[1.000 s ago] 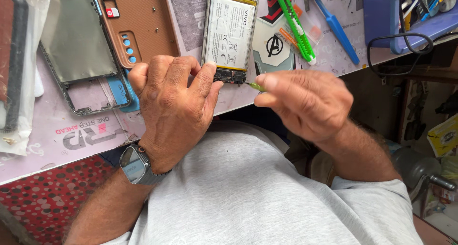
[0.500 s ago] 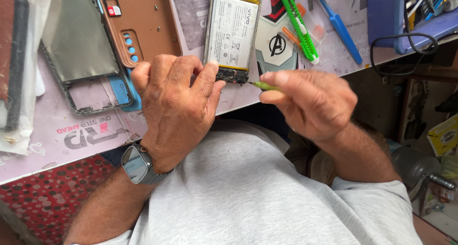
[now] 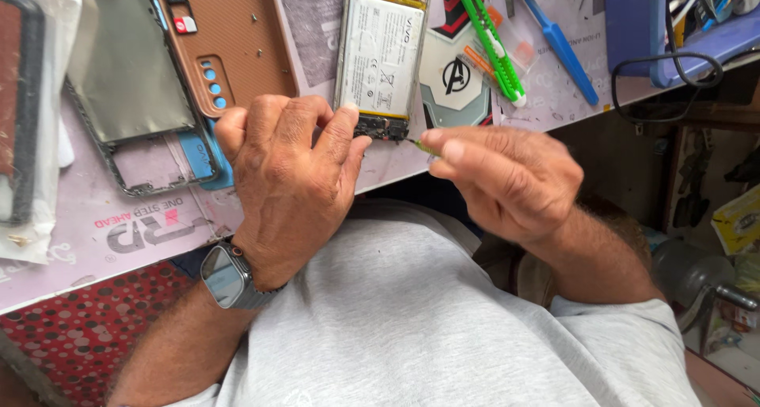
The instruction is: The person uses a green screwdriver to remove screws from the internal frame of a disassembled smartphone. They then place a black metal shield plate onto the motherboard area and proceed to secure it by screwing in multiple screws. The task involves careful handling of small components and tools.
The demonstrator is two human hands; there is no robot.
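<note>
the left hand (image 3: 289,181) rests knuckles-up at the near edge of the bench (image 3: 103,233), its fingertips pressed down on the lower end of an opened phone (image 3: 382,58) that lies face-down with its pale battery showing. the fingers are bent close together, pinning the dark bottom board of the phone in place. a grey watch (image 3: 227,275) sits on that wrist.

the right hand (image 3: 507,181) is closed around a thin green-handled tool (image 3: 423,146), pinched between thumb and forefinger, and the metal tip reaches in to touch the bottom right corner of the phone.

left of the phone lies a brown back cover (image 3: 237,43), and beyond it a dark phone frame (image 3: 131,82) on the pink mat. to the right of the phone there is a green cutter (image 3: 491,39) and, a little further off, a blue pry tool (image 3: 558,43), both lying slantwise. a black cable (image 3: 673,82) loops over the far right edge of the bench.
</note>
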